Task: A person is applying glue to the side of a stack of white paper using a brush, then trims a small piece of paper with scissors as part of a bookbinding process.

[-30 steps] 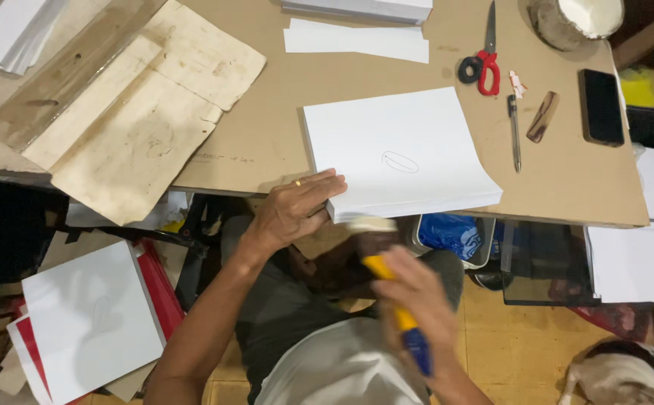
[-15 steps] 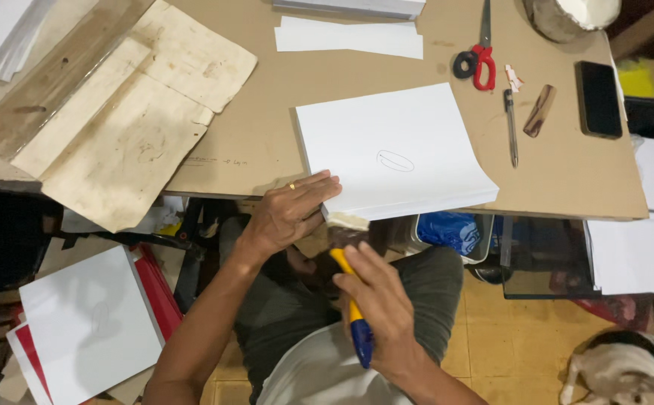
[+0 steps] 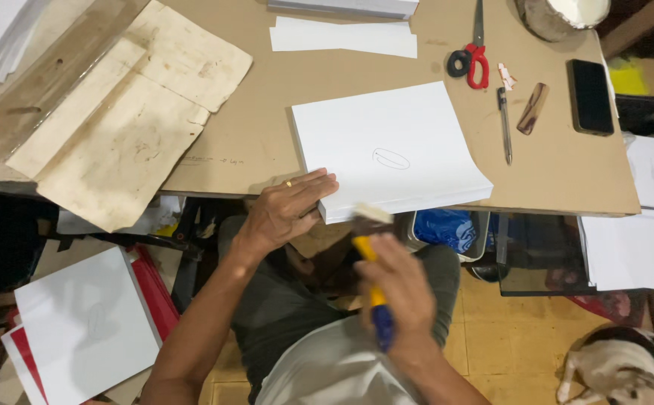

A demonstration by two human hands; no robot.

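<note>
White paper forms the work: a thick squared stack of sheets point(image 3: 390, 150) lies on the brown table point(image 3: 267, 120), its near edge overhanging the table's front edge. All places below are given relative to this stack.

Head view, hands. The left hand point(image 3: 285, 210) rests at the stack's near-left corner, fingers extended and close together, flat against the corner and top sheet; it presses rather than grips. The right hand point(image 3: 402, 292) is below the near edge, fingers closed around the yellow-and-blue handle of a brush point(image 3: 369, 255), whose pale head touches or nearly touches the stack's front face. The hand is motion-blurred, so exact contact cannot be determined.

Procedure, as judged from this posture: keep the left hand firm so that the sheets stay aligned; draw the brush head along the exposed edge in even strokes; keep the tool off the top sheet, which bears a small pencilled oval.

Head view, containers. Beyond the stack's far-right corner, at the table's back edge, stands a round bowl point(image 3: 563, 15) holding a white substance; its kind cannot be determined. Directly below the near-right corner, under the table, a bin point(image 3: 484, 232) holds a blue bag point(image 3: 447, 229).

Other items: red-handled scissors point(image 3: 473, 56), a pen point(image 3: 504, 124) and a dark phone point(image 3: 591, 96) lie right of the stack; worn cardboard sheets point(image 3: 117, 142) lie left.
</note>
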